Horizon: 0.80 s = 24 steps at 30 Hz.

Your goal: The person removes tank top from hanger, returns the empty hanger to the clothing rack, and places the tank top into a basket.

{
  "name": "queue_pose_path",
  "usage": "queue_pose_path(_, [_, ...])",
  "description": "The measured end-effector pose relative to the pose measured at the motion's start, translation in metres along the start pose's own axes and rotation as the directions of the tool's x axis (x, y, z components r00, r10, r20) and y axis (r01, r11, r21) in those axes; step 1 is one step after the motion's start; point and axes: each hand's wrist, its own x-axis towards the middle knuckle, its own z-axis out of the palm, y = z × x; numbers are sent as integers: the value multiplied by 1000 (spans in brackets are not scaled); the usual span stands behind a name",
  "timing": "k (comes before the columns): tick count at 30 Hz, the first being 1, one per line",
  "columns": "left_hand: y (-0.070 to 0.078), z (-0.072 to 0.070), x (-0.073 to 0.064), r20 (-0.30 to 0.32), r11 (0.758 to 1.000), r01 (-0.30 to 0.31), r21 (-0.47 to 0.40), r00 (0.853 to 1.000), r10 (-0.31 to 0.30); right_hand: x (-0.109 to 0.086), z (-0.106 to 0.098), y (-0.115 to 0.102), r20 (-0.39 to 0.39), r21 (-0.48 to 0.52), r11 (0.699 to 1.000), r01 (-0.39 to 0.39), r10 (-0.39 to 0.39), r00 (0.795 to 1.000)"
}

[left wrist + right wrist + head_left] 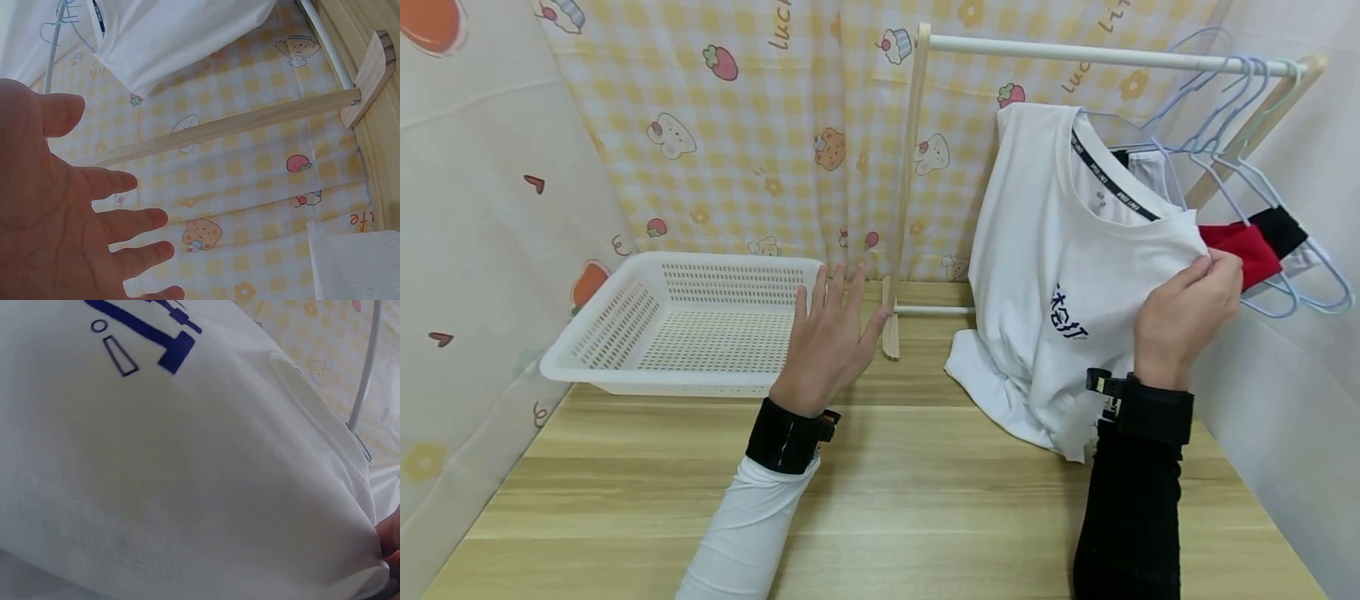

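A white T-shirt point(1037, 233) with dark blue lettering hangs at the rack's front, and its lower part rests on the table. With curled fingers my right hand point(1191, 308) pinches the shirt at the shoulder on the right. The right wrist view is mostly filled by the shirt's front point(187, 456), with only a bit of the fingers at its edge. My left hand point(831, 337) is spread with straight fingers, holding nothing, beside the right end of a white plastic basket point(647, 379). In the left wrist view its palm point(44, 212) faces the camera.
A wooden-framed rack with a white top rail point(1075, 54) stands at the back right. Several light blue hangers point(1247, 108) hang at its right end, with red and black cloth point(1243, 246) behind my right hand. A checked curtain point(737, 167) backs the wooden table point(925, 500).
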Motion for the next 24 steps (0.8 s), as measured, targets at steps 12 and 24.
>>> queue_pose_path(12, [0,-10,-4,-80,998,-31,-51,996,27,-7,-47,-13,-237,50,993,108,-94,967])
queue_pose_path(24, [12,-28,-11,-398,948,-272,-164,898,188,-21,-82,-30,-251,268,960,76,-7,968])
